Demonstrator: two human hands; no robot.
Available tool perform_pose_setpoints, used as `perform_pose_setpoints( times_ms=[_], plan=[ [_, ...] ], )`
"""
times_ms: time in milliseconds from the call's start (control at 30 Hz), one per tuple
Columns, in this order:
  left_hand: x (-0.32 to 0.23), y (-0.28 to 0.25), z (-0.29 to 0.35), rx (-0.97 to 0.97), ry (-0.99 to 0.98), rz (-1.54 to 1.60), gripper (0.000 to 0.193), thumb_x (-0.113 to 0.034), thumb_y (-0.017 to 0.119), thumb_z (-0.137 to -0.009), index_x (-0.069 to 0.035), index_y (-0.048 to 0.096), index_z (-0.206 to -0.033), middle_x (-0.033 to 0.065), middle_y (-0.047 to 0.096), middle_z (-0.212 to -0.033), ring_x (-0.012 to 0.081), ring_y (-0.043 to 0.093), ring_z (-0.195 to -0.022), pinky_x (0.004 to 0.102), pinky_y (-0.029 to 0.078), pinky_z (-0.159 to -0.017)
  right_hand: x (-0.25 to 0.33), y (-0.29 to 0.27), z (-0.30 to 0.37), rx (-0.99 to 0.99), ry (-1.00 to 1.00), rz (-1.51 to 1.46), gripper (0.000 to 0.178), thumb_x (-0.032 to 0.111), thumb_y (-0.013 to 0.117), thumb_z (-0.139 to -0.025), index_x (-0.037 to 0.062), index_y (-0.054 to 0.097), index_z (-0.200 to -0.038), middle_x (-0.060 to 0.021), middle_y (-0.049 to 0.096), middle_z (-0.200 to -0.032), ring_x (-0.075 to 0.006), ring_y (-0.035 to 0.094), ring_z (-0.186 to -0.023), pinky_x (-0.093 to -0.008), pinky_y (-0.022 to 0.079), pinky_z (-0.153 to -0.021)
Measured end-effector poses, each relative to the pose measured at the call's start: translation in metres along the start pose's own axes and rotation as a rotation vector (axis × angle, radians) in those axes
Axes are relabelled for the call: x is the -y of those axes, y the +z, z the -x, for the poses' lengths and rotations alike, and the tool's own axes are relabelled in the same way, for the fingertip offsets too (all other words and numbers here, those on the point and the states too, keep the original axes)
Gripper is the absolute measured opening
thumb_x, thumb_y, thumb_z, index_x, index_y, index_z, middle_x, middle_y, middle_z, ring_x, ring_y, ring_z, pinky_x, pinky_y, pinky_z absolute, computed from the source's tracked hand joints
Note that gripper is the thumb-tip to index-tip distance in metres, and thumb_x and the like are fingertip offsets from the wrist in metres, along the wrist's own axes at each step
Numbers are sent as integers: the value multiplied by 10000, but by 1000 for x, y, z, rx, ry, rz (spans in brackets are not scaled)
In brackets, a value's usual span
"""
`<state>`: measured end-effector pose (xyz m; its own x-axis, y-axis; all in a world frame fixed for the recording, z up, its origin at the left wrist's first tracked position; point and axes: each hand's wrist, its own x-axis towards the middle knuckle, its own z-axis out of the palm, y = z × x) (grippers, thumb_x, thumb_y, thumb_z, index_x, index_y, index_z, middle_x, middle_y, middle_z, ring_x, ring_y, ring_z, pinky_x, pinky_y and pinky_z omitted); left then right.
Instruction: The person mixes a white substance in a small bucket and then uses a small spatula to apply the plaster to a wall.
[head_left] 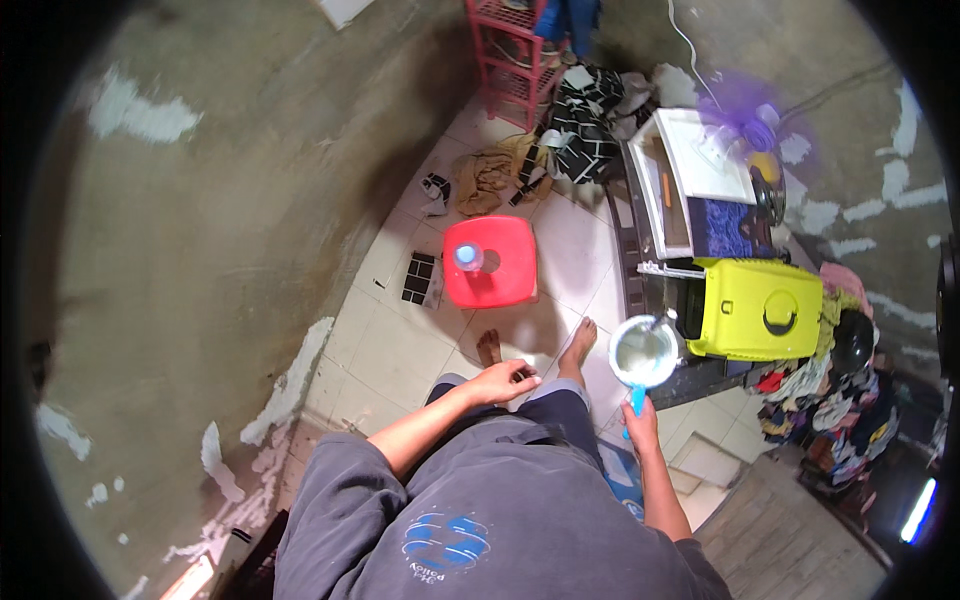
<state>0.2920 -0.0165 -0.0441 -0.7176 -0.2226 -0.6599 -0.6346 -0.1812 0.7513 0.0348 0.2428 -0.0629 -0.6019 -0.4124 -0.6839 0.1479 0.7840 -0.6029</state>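
One hand on the dipper, one hand loosely curled

The right hand is closed around the blue handle of a white dipper, held out at the person's right side, beside the yellow-green carrier. Inside the dipper lies a pale mixture; something slim and dark stands at its far rim, too unclear to name. The left hand is over the lap with its fingers bent; whether it holds anything, I cannot tell.

Ahead of the feet, on the tiled floor, is a red stool bearing a clear container with a pale blue top. A black patterned piece lies just left of the stool, and tan cloth lies beyond it.
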Motion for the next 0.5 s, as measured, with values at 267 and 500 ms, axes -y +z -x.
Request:
perform_pose_setpoints(
  times_ms=[267,500],
  plan=[
    [-82,-25,74,-250,354,477,584,-521,529,-975,13,559,-1209,106,638,-1113,185,593,-1056,323,462,-944,231,112,60,539,-405,75,305,190,685,-873,20,545,-1085,-56,600,-895,-121,602,-797,-294,512,-714],
    [-57,-59,106,-782,421,1150,593,-480,375,-1045,19,694,-1035,47,660,-727,95,591,-597,251,470,-537,289,218,98,826,-522,373,305,195,658,-809,12,533,-1018,-50,541,-844,-139,520,-762,-323,472,-693]
  ],
)
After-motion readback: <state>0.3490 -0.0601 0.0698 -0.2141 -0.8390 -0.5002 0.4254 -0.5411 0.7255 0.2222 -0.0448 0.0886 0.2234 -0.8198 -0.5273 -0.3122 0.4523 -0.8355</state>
